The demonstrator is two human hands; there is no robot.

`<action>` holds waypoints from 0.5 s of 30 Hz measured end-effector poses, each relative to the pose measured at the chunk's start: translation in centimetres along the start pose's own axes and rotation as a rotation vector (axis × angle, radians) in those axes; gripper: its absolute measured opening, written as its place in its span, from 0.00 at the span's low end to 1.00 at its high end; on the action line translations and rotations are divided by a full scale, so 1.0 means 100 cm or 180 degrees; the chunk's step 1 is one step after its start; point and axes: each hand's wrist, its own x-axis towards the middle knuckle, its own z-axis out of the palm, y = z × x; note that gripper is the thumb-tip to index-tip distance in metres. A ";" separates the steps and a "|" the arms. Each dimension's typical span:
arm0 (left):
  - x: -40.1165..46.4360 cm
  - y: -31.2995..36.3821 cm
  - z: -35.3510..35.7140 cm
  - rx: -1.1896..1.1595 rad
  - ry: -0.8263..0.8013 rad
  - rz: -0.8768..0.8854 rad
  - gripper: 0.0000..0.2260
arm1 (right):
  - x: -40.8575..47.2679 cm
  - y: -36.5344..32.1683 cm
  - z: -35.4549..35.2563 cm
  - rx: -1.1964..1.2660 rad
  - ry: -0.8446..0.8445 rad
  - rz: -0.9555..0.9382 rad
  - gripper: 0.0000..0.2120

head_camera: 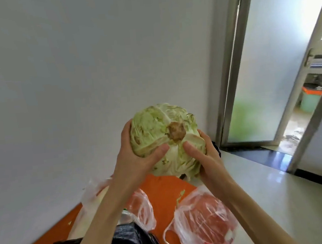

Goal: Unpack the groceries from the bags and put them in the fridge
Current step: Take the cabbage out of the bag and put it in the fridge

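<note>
Cabbage (165,139) pale green, brown stem facing camera

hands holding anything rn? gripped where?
Yes: both hands hold the cabbage up above the bags. Left hand cups its left side, right hand its right side, thumbs lying just below the stem end.

White wall (72,71), open frosted-glass door (259,73)
</note>
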 end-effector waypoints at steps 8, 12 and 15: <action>-0.056 0.076 0.099 -0.0580 -0.0775 0.0516 0.43 | -0.121 -0.093 -0.075 -0.0631 0.0894 -0.0593 0.28; -0.083 0.132 0.165 -0.0999 -0.1090 0.0830 0.43 | -0.179 -0.158 -0.120 -0.0963 0.1232 -0.1014 0.29; -0.109 0.175 0.218 -0.1237 -0.1288 0.1005 0.43 | -0.227 -0.203 -0.158 -0.1146 0.1490 -0.1305 0.30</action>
